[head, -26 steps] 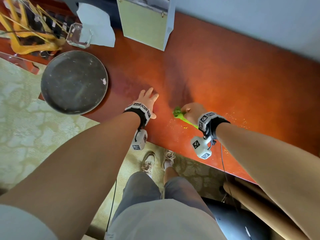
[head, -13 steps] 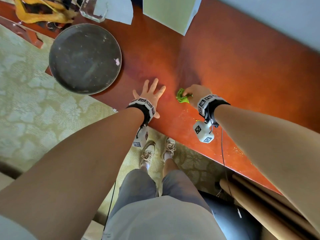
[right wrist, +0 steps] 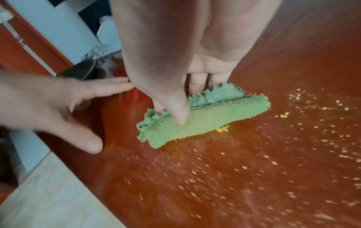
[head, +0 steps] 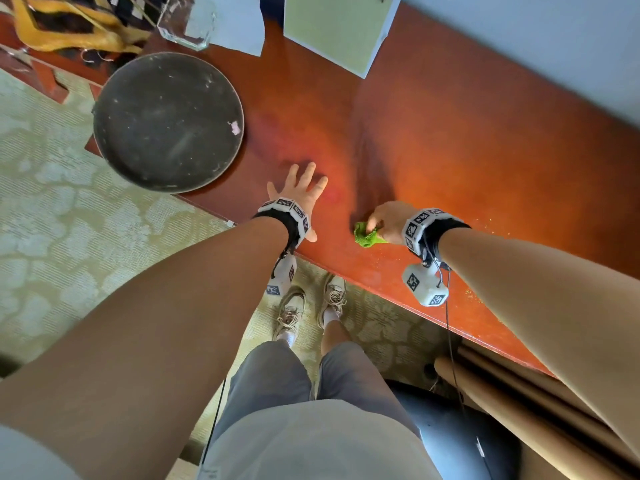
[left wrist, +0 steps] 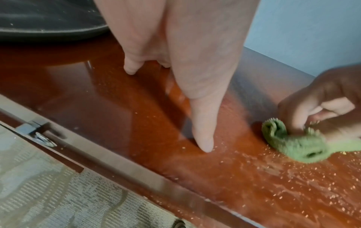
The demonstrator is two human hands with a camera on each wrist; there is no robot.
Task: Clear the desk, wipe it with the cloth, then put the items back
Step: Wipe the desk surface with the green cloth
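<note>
A folded green cloth (head: 367, 236) (right wrist: 205, 118) (left wrist: 295, 143) lies on the red-brown desk (head: 485, 161) near its front edge. My right hand (head: 384, 221) (right wrist: 175, 92) grips it, thumb pressed on top and fingers curled behind, holding it against the wood. My left hand (head: 301, 188) (left wrist: 185, 77) rests flat on the desk just left of the cloth, fingers spread and straight, holding nothing. Small yellow crumbs (right wrist: 293, 138) (left wrist: 293, 185) are scattered over the desk to the right of the cloth.
A round dark tray (head: 166, 119) overhangs the desk's left front edge. Behind it stand a clear glass block (head: 187, 26), white paper (head: 232, 26) and a pale green board (head: 339, 26). Cardboard tubes (head: 519, 403) lie under the desk at right. Patterned carpet (head: 69, 220) covers the floor.
My right hand has pulled the cloth back toward the desk's front edge, after pushing it away half a second ago. My left hand stays planted, its fingers spread wider.
</note>
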